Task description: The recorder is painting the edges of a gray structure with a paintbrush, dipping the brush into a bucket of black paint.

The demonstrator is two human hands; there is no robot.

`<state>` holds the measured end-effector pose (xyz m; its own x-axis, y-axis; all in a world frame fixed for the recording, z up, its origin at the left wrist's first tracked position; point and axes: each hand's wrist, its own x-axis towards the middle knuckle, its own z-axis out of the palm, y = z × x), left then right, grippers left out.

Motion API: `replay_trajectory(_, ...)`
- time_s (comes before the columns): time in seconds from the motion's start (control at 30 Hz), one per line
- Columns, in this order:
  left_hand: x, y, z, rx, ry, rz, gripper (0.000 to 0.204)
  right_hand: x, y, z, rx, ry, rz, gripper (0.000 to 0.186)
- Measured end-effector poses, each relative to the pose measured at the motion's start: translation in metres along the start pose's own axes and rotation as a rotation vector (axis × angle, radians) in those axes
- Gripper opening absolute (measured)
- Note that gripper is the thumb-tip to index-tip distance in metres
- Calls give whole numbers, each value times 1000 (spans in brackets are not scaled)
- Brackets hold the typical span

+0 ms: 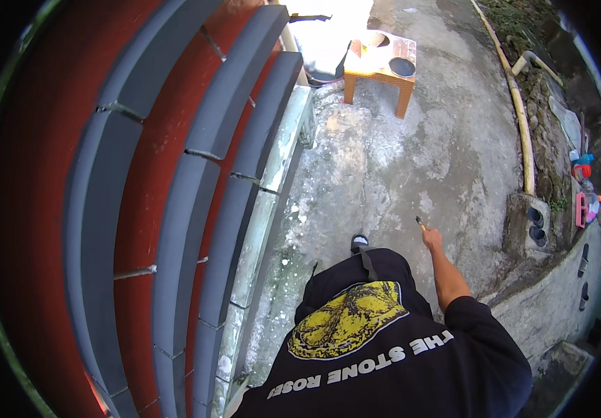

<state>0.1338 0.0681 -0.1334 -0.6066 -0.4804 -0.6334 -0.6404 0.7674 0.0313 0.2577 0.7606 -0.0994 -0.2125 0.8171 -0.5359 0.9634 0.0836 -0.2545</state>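
Over on the right, a long pale bamboo pole (525,153) is running along the edge of the stained concrete ground (454,150), its near end stopping by a concrete block (518,217). Dark slippers (537,237) are sitting on that block. A pale elbow pipe (523,60) is jutting out farther off, and a pink plastic item (580,210) is standing near red and blue ones (582,168).

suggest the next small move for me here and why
Probably step toward the small table, carrying the brush-like tool: the right hand holds it out over the concrete floor, while the round dark container sits on that table, seemingly beyond arm's reach.
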Motion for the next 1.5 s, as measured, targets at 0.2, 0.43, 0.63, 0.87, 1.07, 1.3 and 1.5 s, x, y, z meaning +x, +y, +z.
replay_trajectory(0.2,23,38,-65,87,-406,433,61,25,136,-2,-51,53,316,46)
replay_trajectory(0.43,7,412,96,127,-630,714,51,61,44,-24,204,-164,399,24)
replay_trajectory(0.63,19,566,52,380,-521,604,50,105,-18,-55,400,-55,290,46)
replay_trajectory(0.87,-17,729,102,644,-535,1072,38,137,-27,-109,264,-38,413,50)
replay_trajectory(1.07,-144,866,143,363,-613,945,55,201,-18,-167,136,49,445,37)
replay_trajectory(1.3,-182,973,183,415,-522,1031,48,390,-62,-210,146,43,247,35)
replay_trajectory(1.5,-200,1084,246,333,-334,1126,38,580,-233,-265,244,-74,-29,38)
